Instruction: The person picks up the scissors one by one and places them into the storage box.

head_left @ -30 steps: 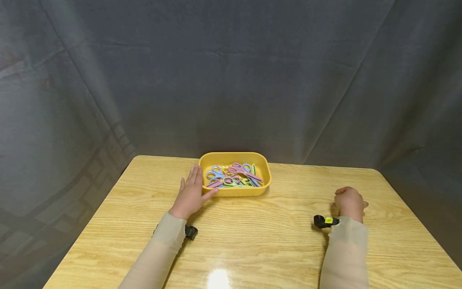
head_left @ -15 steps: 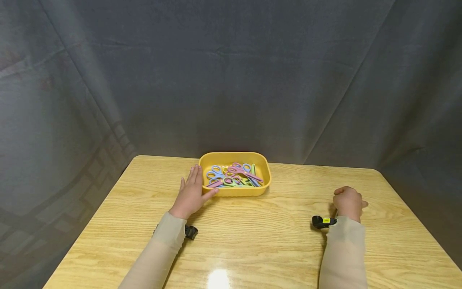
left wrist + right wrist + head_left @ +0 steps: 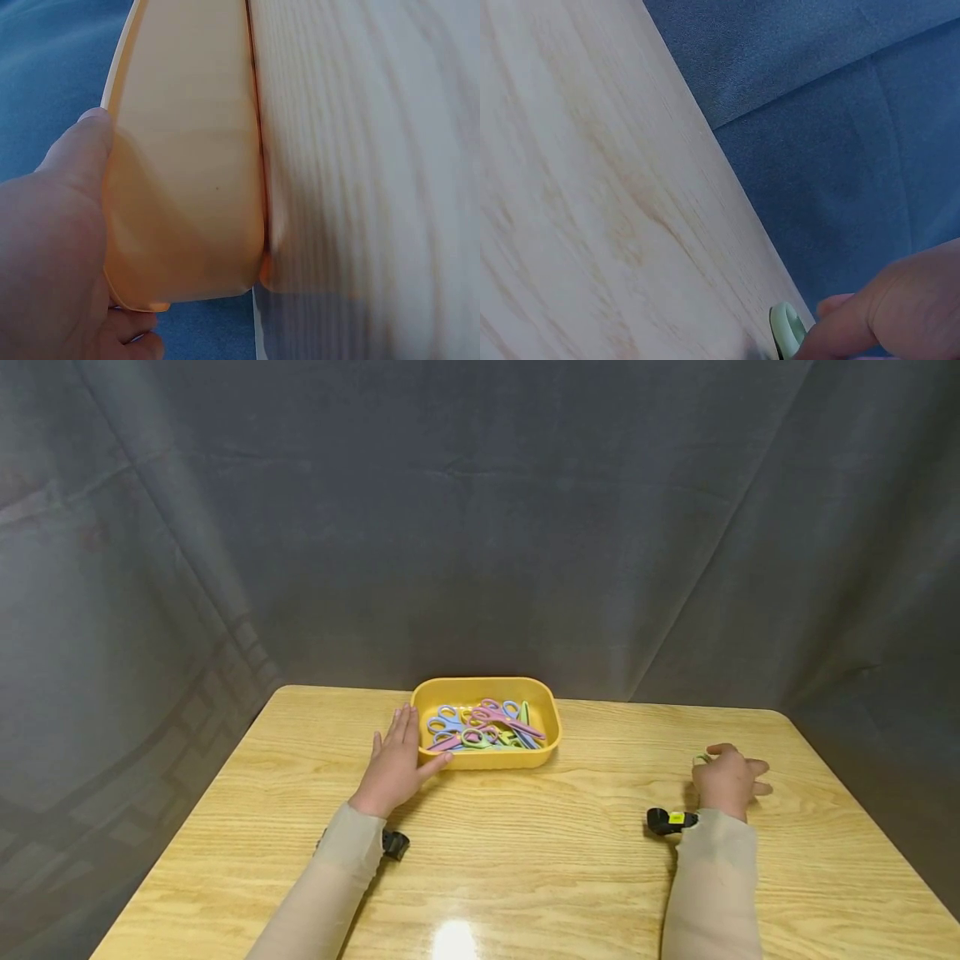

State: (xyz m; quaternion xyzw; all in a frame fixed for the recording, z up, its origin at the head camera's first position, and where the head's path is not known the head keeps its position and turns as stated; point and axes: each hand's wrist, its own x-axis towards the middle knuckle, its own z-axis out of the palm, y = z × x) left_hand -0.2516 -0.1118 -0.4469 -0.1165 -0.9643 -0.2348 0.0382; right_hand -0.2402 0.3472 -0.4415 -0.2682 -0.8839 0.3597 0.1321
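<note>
A yellow plastic bin (image 3: pixel 491 760) full of pastel scissors (image 3: pixel 510 720) stands near the table's back edge. My left hand (image 3: pixel 392 770) rests on its left end, fingers straight along the side and thumb along the front rim. The left wrist view shows that hand at the bin's rim (image 3: pixel 120 67). Far to the right, low over the table, my right hand (image 3: pixel 726 778) pinches light green scissors; a handle loop (image 3: pixel 786 330) shows by the thumb and the rest is hidden. Its outer fingers (image 3: pixel 759 768) are spread out to the right.
The wooden table (image 3: pixel 555 860) ends at a dark grey cloth (image 3: pixel 480 543) hanging behind and at both sides. Each wrist wears a small black camera (image 3: pixel 667 821).
My right hand has gone from a curled fist to outer fingers spread, and a bit of green now shows at its left side. The left hand and the bin stay as they were.
</note>
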